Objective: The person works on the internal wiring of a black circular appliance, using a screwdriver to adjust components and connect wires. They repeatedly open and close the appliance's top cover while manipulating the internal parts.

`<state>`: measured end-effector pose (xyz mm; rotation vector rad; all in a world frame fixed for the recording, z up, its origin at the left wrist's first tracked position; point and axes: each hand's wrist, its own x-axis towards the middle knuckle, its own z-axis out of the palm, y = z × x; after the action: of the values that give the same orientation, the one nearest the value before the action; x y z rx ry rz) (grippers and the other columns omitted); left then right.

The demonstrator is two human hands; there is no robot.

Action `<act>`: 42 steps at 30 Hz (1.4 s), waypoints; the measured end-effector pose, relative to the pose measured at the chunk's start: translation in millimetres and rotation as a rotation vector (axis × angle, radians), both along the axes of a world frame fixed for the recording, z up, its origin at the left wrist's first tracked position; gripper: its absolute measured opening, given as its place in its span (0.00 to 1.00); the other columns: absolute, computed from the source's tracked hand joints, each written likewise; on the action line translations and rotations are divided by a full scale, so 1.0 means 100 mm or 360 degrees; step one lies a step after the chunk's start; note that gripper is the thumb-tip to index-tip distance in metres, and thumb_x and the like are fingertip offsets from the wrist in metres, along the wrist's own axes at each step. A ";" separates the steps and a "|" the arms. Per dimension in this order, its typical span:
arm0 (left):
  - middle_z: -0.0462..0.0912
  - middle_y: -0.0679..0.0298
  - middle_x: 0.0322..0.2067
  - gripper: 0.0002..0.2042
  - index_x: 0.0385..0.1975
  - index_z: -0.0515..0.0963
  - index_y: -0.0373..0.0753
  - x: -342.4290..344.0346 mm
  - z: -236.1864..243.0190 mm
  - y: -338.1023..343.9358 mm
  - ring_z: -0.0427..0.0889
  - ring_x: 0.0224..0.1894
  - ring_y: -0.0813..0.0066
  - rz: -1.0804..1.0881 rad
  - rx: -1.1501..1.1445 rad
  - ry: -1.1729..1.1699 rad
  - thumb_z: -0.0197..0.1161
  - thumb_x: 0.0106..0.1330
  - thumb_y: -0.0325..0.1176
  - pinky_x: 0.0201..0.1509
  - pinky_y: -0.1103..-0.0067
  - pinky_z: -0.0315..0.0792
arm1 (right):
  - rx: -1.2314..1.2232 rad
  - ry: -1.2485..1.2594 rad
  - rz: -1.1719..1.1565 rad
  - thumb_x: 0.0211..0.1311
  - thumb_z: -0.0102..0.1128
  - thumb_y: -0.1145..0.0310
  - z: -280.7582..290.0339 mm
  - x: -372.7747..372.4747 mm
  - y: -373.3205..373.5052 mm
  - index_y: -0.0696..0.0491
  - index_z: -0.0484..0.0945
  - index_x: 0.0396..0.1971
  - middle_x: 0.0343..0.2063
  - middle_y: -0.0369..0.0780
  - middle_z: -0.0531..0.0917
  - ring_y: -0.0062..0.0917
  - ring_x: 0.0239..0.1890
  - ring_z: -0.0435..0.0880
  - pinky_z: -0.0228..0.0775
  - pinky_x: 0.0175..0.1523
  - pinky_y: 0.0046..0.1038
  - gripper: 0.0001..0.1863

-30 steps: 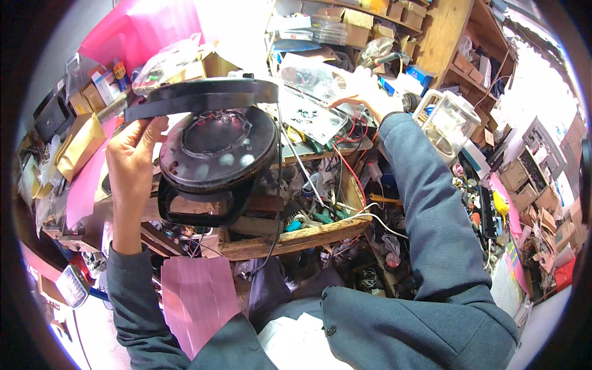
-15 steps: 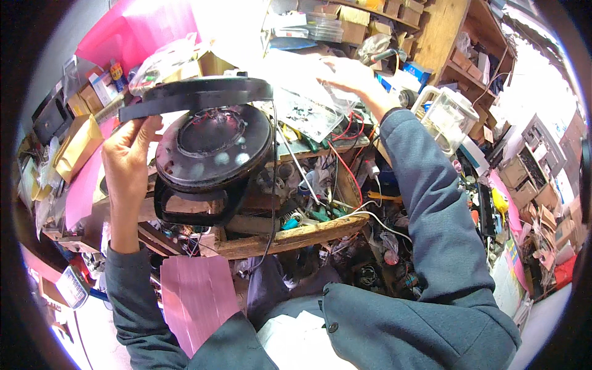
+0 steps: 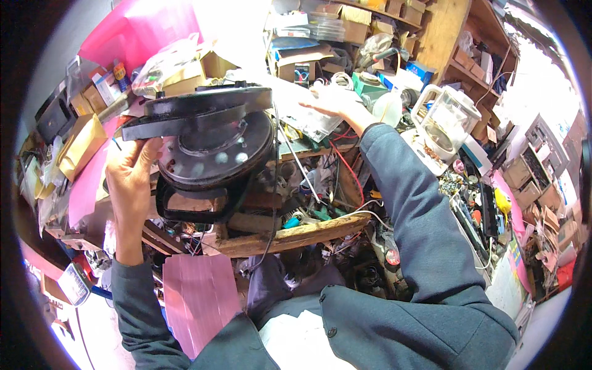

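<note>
My left hand (image 3: 129,166) grips a curved black plastic ring (image 3: 203,111) at its left end, holding it tilted over a round black appliance base (image 3: 213,151) with a handle-like frame below. A dark cord hangs down on the right of the base. My right hand (image 3: 333,105) reaches over the bench to the right of the appliance, fingers stretched out above washed-out plastic trays or bags of small parts (image 3: 317,126). Glare hides exactly what its fingertips touch. Red and white wires (image 3: 345,166) trail below it.
A worn wooden drawer (image 3: 290,237) full of tools and wires sits below. A clear blender-like jug (image 3: 447,120) stands right. Pink sheets (image 3: 197,296), paper packets (image 3: 80,154), cardboard boxes (image 3: 354,28) and wooden shelves (image 3: 444,31) crowd around.
The black ring has tilted lower over the base, with my left hand slightly lower. My right hand has shifted left, and the raised clear plastic beside it has dropped, exposing boxes behind.
</note>
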<state>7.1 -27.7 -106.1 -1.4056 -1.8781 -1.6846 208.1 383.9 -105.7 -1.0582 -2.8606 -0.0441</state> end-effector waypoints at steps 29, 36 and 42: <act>0.87 0.67 0.33 0.12 0.43 0.86 0.30 0.14 0.00 0.02 0.78 0.35 0.84 -0.0017 -0.0122 -0.0123 0.66 0.74 0.35 0.40 0.83 0.72 | -0.0016 0.0211 0.0064 0.42 0.73 0.40 0.85 0.78 0.29 0.57 0.76 0.63 0.62 0.50 0.79 0.43 0.64 0.76 0.67 0.69 0.38 0.49; 0.86 0.58 0.30 0.11 0.40 0.86 0.29 0.15 -0.04 0.06 0.80 0.32 0.74 -0.0040 -0.0011 -0.0156 0.69 0.69 0.33 0.40 0.76 0.73 | 0.0110 0.0391 -0.0021 0.46 0.73 0.43 0.70 0.89 0.98 0.55 0.81 0.56 0.59 0.47 0.81 0.39 0.63 0.77 0.66 0.68 0.34 0.40; 0.87 0.55 0.32 0.11 0.40 0.86 0.29 0.13 -0.05 -0.01 0.83 0.33 0.68 -0.0002 -0.0058 -0.0091 0.69 0.68 0.34 0.42 0.74 0.74 | 0.0202 0.0493 0.0168 0.41 0.73 0.39 0.60 0.70 1.07 0.55 0.83 0.53 0.51 0.48 0.84 0.42 0.57 0.81 0.71 0.63 0.35 0.42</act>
<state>19.9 -28.4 -110.6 -1.3861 -1.9479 -1.7171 278.1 490.6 -45.7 -0.8093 -2.5908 -0.0490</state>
